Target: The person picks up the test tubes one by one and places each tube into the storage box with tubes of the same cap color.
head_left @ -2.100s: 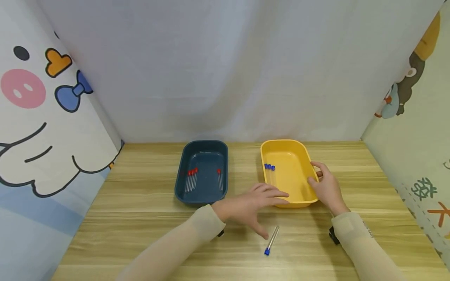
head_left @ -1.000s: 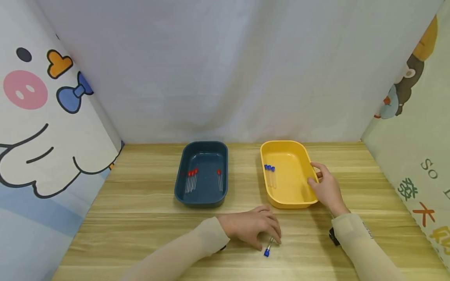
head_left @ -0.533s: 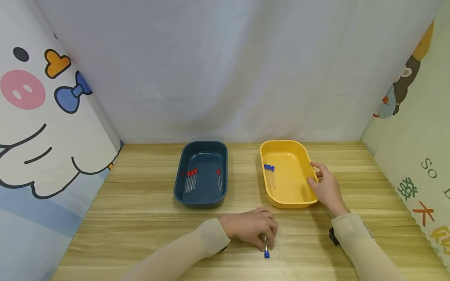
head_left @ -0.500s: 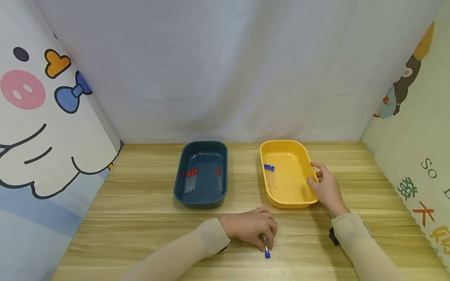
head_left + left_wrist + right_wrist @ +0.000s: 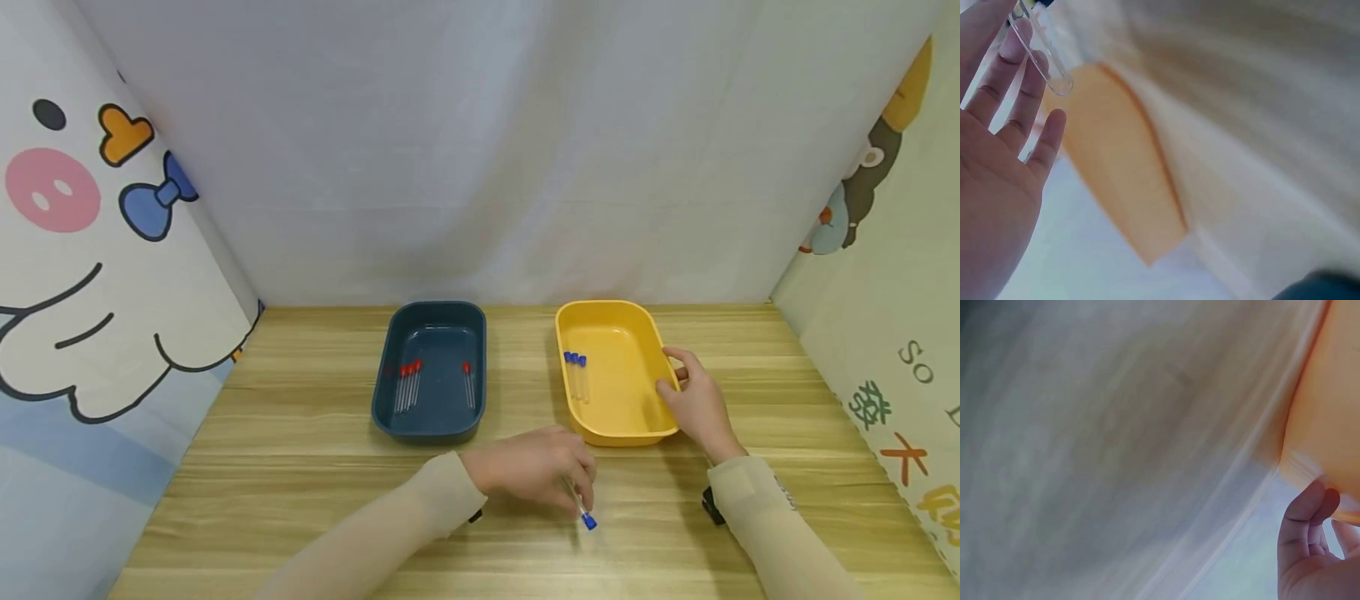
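Note:
A clear test tube with a blue cap (image 5: 588, 522) is pinched in my left hand (image 5: 540, 467), just in front of the yellow tray (image 5: 622, 358). Its cap end points down and right toward me; in the left wrist view the rounded end of the tube (image 5: 1060, 82) sticks out past the fingertips. My right hand (image 5: 699, 404) grips the tray's right side, thumb inside the rim and fingers outside. The right wrist view shows that hand (image 5: 1310, 550) at the tray wall (image 5: 1329, 412). Three blue-capped test tubes (image 5: 577, 377) lie side by side along the tray's left wall.
Left of the yellow tray stands a dark blue tray (image 5: 442, 425). Several red-capped test tubes (image 5: 408, 387) lie inside it, most grouped at left, with others (image 5: 469, 386) by its right wall. A pale curtain (image 5: 480, 167) hangs behind the wooden table (image 5: 285, 433).
My left hand came down from beside the yellow tray, took hold of the blue-capped test tube on the table, and has moved it up toward the tray. The right hand has stayed put.

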A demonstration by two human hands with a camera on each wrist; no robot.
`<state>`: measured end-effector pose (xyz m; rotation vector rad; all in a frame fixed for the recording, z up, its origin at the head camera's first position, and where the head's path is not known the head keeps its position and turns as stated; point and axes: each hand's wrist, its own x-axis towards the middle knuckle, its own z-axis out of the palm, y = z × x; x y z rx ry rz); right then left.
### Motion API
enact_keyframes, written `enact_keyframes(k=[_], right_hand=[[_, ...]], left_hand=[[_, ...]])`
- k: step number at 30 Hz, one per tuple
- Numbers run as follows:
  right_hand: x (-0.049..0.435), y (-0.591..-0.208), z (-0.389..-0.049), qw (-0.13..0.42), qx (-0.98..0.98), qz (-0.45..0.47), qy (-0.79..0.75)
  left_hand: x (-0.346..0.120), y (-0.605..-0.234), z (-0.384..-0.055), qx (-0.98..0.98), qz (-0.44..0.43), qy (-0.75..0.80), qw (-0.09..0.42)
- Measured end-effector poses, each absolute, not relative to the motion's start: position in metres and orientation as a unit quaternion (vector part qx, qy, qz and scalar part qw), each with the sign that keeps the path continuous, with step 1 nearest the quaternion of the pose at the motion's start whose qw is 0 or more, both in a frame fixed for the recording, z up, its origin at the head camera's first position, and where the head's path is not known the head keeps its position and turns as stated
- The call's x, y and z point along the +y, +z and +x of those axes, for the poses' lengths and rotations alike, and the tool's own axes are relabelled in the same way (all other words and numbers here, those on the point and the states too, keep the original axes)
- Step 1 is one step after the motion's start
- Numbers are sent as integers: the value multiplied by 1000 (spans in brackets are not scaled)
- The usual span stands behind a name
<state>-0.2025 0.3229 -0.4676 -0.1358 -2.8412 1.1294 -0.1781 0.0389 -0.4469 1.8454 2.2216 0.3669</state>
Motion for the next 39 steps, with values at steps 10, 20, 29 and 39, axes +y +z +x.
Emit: enact_keyframes(k=[10, 20, 29, 39], right_hand=[[323, -468, -203, 45, -927, -42, 370], [325, -472, -206, 43, -927, -42, 371], [324, -472, -206, 41, -927, -44, 370], [324, -472, -204, 42, -928, -43, 369]], left_hand=[[33, -419, -188, 758, 619, 181, 96], [28, -413, -193, 785, 556, 250, 111], [26, -418, -195, 813, 491, 291, 116], [24, -419, -200, 811, 439, 369, 116]])
